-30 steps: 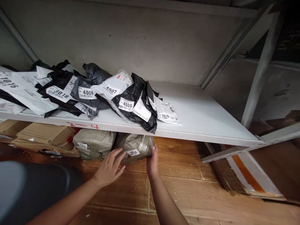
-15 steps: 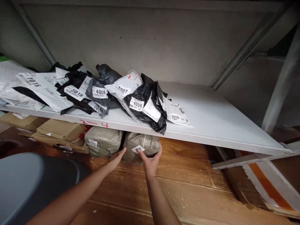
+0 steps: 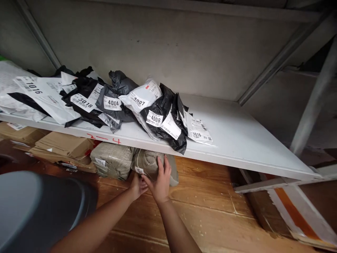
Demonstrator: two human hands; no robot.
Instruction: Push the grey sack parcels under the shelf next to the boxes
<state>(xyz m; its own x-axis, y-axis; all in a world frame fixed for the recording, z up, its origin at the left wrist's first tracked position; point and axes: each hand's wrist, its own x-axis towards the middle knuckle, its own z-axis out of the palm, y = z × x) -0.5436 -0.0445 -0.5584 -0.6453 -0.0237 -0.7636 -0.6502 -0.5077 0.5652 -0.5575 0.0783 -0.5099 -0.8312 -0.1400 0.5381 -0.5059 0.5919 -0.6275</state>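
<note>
Where a white metal shelf board (image 3: 237, 140) runs across a grey steel rack against a grey back wall (image 3: 163, 49), a heap of black, grey and white plastic mailer bags (image 3: 110, 102) with numbered labels lies on its left half, the right half bare. Below it is a brown wood-plank floor (image 3: 210, 203), with flattened brown cardboard (image 3: 63, 147) at the left and two greenish-grey woven sack parcels side by side under the shelf edge. The right hand (image 3: 160, 181) lies spread on the front of the right-hand sack parcel (image 3: 150, 163), fingers up over its face; the left hand (image 3: 138, 185) touches its lower left corner beside the small white label (image 3: 139, 171), against the left-hand sack parcel (image 3: 113, 160). Whether either hand truly grips cannot be told. Half a second ago the hands sat lower and wider apart on the parcel; since then the right one has climbed its front and the label has shifted leftward
</note>
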